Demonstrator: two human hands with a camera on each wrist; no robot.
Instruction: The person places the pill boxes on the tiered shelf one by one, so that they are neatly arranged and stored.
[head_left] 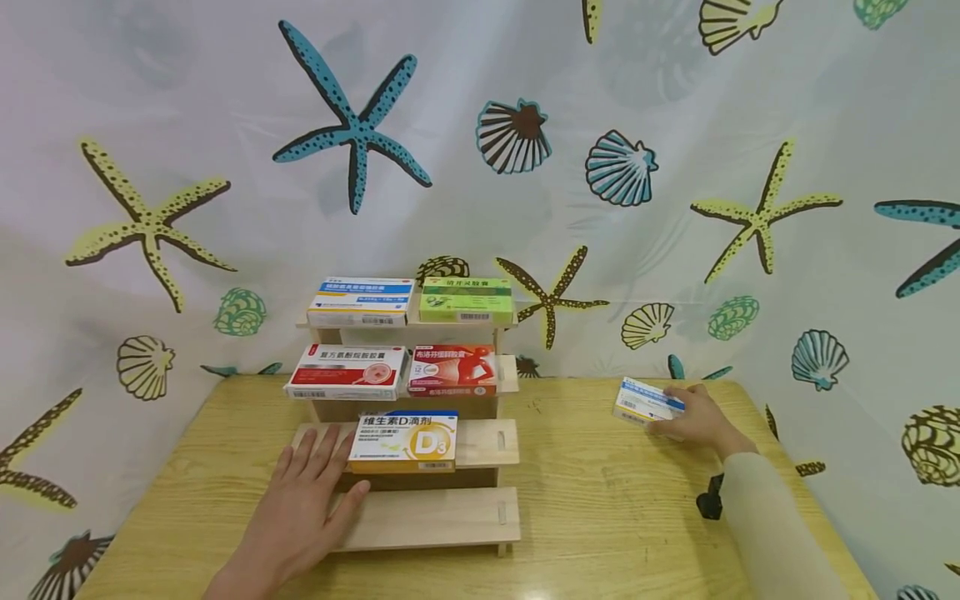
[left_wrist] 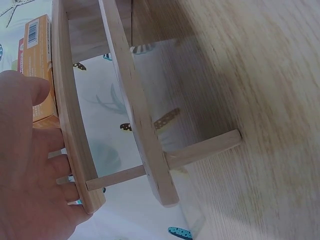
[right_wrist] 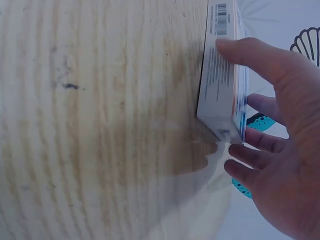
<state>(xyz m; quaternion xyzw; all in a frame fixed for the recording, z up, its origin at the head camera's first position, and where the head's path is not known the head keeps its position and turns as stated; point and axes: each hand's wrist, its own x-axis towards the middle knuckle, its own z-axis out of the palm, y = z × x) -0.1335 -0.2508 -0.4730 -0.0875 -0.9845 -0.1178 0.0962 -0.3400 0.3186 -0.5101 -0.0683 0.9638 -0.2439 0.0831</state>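
My right hand (head_left: 693, 414) pinches the right end of a white medicine box (head_left: 643, 402) with a blue stripe, low over the right part of the table. The right wrist view shows the thumb on the side of this box (right_wrist: 220, 85) printed with a barcode, fingers along its blue-edged face. On the stepped wooden rack (head_left: 420, 521), my left hand (head_left: 300, 500) rests with extended fingers at the left end of the second step from the bottom. Beside those fingers stands a white and orange vitamin D box (head_left: 405, 442); the left wrist view has the thumb close by its orange side (left_wrist: 39, 67).
Higher on the rack are a white and red box (head_left: 347, 371), a red box (head_left: 452, 370), a white and blue box (head_left: 360, 301) and a green box (head_left: 466, 300). A small black object (head_left: 710, 498) shows by the right sleeve. Patterned cloth (head_left: 480, 217) hangs behind the table.
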